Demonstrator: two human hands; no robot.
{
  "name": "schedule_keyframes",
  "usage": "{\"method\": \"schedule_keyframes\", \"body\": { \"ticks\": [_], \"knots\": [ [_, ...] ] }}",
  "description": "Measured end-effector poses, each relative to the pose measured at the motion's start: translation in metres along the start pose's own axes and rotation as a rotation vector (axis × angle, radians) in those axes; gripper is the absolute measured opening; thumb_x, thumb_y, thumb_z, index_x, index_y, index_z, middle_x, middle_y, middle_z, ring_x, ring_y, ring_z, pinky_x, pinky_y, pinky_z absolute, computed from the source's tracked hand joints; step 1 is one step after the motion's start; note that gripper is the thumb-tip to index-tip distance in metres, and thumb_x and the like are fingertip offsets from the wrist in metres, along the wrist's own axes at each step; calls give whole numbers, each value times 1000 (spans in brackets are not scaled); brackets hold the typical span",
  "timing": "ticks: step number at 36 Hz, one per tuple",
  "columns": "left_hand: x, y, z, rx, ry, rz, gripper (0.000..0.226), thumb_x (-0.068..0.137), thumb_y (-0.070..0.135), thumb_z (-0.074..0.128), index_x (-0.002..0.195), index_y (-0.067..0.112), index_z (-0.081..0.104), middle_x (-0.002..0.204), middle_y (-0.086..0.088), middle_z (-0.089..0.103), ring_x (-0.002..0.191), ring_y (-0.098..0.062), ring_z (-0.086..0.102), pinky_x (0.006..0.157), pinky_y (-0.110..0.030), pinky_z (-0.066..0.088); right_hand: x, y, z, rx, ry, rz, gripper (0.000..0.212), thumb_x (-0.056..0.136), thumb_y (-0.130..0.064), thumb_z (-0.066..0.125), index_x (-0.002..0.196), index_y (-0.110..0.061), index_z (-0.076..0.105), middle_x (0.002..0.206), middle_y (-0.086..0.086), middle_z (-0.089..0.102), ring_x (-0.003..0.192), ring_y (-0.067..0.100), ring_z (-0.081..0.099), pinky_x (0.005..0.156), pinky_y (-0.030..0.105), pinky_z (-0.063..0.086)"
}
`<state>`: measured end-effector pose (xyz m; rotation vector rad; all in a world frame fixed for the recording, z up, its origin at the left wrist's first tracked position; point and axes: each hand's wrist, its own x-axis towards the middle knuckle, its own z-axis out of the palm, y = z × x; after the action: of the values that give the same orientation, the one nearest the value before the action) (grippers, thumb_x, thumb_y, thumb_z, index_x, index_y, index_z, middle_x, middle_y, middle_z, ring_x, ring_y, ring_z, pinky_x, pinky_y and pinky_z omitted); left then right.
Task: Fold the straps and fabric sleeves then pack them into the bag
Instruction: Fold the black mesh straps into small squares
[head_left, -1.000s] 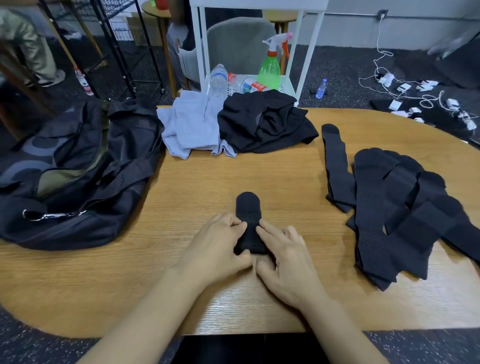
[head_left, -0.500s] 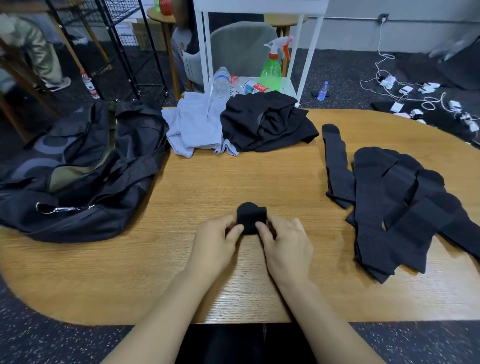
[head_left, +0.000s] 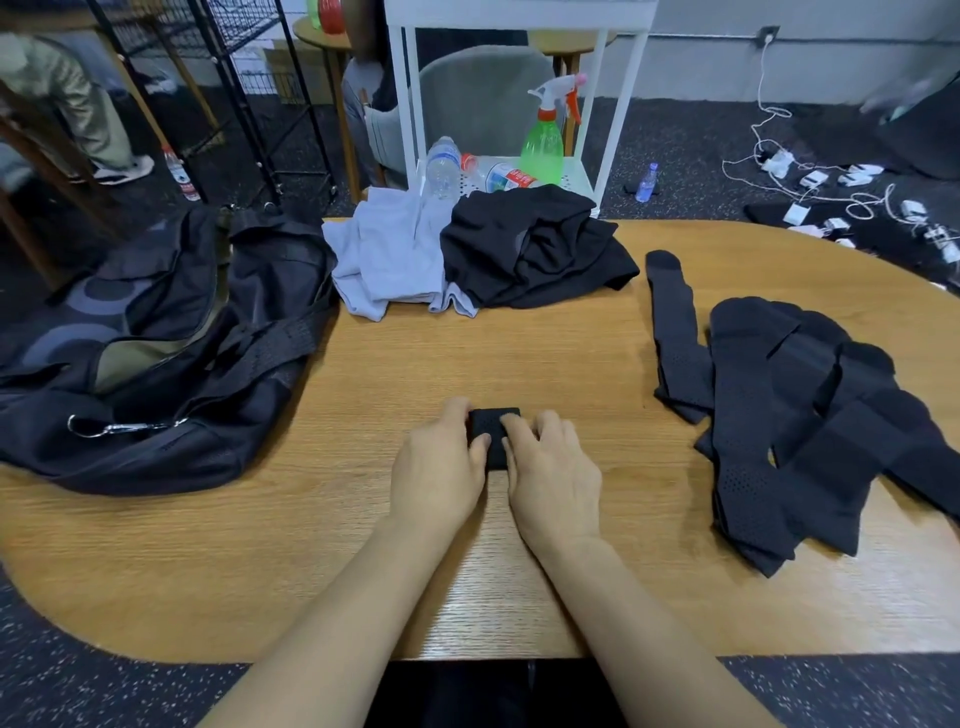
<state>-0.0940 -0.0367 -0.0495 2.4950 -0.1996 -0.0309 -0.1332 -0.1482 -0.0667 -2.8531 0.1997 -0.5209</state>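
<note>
Fingers (head_left: 480, 441) of your left hand (head_left: 439, 467) and right hand (head_left: 550, 473) pinch the folded strap (head_left: 493, 426) flat on the tabletop (head_left: 519, 353), completing its fold; next, likely carry it left into the open bag (head_left: 156, 353), keeping it compact.

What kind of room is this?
Probably an informal workroom or lab, not a home: a speckled dark rubber floor, white chargers and cables strewn on it, and a white metal cart holding a green spray bottle.
</note>
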Motion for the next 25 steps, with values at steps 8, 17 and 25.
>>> {"method": "schedule_keyframes", "body": {
  "ticks": [8, 17, 25],
  "knots": [
    [-5, -6, 10, 46, 49, 153, 23, 98, 20, 50, 115, 14, 66, 97, 0, 48, 85, -20, 53, 71, -38, 50, 3, 7, 0, 12, 38, -55, 19, 73, -11, 81, 84, -16, 67, 78, 1, 48, 65, 19, 48, 47, 25, 25],
    [-36, -28, -2, 115, -14, 361, 43, 101, 12, 41, 142, 18, 49, 152, 0, 39, 141, -16, 29, 111, -34, 17, -11, 17, -7, 249, -96, -140, 37, 97, -21, 43, 128, -13, 62, 138, 4, 54, 127, 20, 41, 93, 40, 44],
    [-58, -50, -21, 306, -59, 281, 55, 86, 19, 29, 133, 17, 59, 141, 1, 55, 129, -12, 51, 105, -29, 26, -17, -14, 2, 137, -102, -253, 47, 89, -23, 33, 119, -17, 68, 126, 1, 65, 117, 24, 55, 83, 40, 50]
  ]
}}
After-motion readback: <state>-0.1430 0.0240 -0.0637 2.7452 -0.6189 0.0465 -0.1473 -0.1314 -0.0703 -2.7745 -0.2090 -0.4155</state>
